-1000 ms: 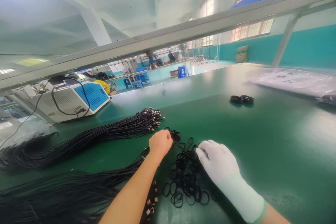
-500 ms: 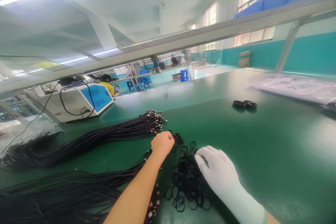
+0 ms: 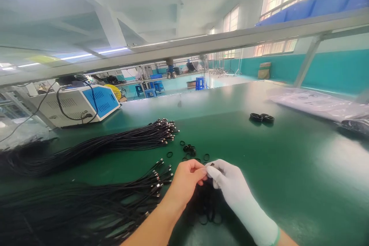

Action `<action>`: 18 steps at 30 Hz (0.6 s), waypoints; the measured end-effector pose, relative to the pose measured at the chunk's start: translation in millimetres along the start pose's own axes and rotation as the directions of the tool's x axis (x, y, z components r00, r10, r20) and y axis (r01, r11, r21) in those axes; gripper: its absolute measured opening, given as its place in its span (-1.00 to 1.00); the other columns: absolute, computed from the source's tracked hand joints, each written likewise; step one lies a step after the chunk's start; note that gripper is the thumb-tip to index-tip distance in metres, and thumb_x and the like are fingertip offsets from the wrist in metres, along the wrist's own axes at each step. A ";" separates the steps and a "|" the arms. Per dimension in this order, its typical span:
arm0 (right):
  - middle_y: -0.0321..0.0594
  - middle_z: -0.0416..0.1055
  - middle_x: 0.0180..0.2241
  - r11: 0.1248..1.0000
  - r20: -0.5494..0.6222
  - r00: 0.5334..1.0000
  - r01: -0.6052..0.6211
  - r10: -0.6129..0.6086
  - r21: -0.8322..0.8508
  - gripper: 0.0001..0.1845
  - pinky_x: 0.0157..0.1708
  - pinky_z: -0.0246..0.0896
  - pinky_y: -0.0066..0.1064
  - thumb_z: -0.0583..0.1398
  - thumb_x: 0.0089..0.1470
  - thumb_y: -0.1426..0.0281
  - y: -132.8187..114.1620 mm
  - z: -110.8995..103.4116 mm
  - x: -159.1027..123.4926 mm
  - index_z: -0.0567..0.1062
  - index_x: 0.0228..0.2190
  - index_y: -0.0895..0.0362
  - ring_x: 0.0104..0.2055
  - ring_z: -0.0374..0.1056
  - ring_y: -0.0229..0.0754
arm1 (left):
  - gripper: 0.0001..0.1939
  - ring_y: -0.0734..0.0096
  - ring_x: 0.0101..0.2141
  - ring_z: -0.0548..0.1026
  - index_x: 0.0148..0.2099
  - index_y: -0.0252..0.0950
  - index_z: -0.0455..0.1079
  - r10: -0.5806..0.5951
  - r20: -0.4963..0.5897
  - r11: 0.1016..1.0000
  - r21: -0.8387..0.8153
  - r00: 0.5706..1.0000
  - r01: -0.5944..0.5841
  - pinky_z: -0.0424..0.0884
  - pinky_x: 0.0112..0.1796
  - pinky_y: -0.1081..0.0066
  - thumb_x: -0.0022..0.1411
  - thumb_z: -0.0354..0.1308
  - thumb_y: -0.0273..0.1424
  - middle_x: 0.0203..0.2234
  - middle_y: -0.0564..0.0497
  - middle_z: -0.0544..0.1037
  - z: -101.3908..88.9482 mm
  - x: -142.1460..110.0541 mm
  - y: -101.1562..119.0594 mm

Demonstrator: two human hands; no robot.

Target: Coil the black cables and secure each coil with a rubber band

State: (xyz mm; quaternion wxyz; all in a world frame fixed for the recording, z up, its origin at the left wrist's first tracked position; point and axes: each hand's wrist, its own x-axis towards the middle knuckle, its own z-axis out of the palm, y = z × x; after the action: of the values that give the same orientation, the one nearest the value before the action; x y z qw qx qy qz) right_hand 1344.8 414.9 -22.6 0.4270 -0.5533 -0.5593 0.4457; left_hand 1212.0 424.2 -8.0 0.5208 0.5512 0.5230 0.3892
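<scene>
My bare left hand (image 3: 188, 178) and my white-gloved right hand (image 3: 226, 177) meet fingertip to fingertip above a pile of thin black rings (image 3: 204, 218), hiding much of it. The fingers of both hands are pinched. A small dark piece, apparently one of the black rings, shows at the gloved fingertips; what the left fingers pinch is hidden. Just beyond the hands lie a small black clump (image 3: 189, 149) and several loose rings. To the left, a bundle of black cables (image 3: 123, 138) with metal plugs stretches across the green table (image 3: 230, 134). Nearer me is a second spread of black cables (image 3: 115, 196).
Two coiled black loops (image 3: 261, 118) lie right of centre. Clear plastic bags (image 3: 311, 103) rest at the far right. A white and blue machine (image 3: 77, 103) with a black cord stands at the back left. A metal rail (image 3: 184, 50) crosses above the table.
My left hand has moved right and nearer, from the small clump to the gloved fingers. My right hand has shifted slightly left, up off the pile. The view has turned a little.
</scene>
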 end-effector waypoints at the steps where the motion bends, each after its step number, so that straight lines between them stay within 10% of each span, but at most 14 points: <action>1: -0.37 0.22 -0.69 0.999 -0.013 1.000 -0.009 0.009 -0.034 -0.76 -0.54 0.05 -0.49 0.03 0.00 0.25 0.6 1.2 -0.8 0.34 -0.54 0.14 -0.60 0.13 -0.29 | -0.87 0.51 -0.54 0.31 -0.50 -0.35 0.38 0.010 -0.042 1.000 -0.009 0.999 -0.011 0.21 -0.48 0.50 -0.03 0.14 -0.38 -0.62 0.06 0.42 3.1 -1.5 -2.6; 12: -0.36 0.19 -0.66 0.994 0.010 1.000 0.007 -0.006 -0.109 -0.79 -0.61 0.00 -0.48 0.00 -0.05 0.30 0.8 -4.7 -4.4 0.26 -0.61 0.12 -0.62 0.11 -0.30 | -0.85 0.55 -0.59 0.20 -0.52 -0.29 0.22 -0.006 -0.183 0.953 -0.298 0.983 -0.050 0.21 -0.49 0.49 0.01 0.00 -0.33 -0.65 0.14 0.21 7.9 -6.9 2.4; 15: -0.28 0.33 -0.59 0.961 -0.129 0.991 -0.012 -0.025 -0.278 -0.73 -0.47 0.14 -0.37 0.00 -0.04 0.18 7.5 -15.4 -6.0 0.38 -0.52 0.06 -0.50 0.27 -0.17 | -0.90 0.44 -0.48 0.34 -0.44 -0.26 0.38 0.149 -0.125 0.988 -0.007 0.981 -0.151 0.28 -0.40 0.42 0.01 0.07 -0.39 -0.54 0.05 0.40 11.7 -29.7 9.0; 18: -0.17 0.48 -0.37 0.915 -0.194 0.980 -0.033 -0.050 -0.402 -0.72 -0.36 0.20 -0.22 0.12 -0.17 0.07 29.5 -19.0 0.3 0.45 -0.45 -0.04 -0.37 0.37 -0.04 | -0.83 0.35 -0.36 0.42 -0.23 -0.11 0.45 0.308 -0.061 0.841 0.483 0.949 -0.242 0.30 -0.28 0.36 0.07 0.15 -0.31 -0.33 0.04 0.51 5.2 -55.0 6.7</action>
State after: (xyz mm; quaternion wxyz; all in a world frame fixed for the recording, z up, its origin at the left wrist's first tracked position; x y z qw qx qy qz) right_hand 1370.2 415.4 -46.7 0.3597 -0.6692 -0.5956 0.2610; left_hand 1210.0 369.9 4.1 0.2733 0.7022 0.5513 0.3582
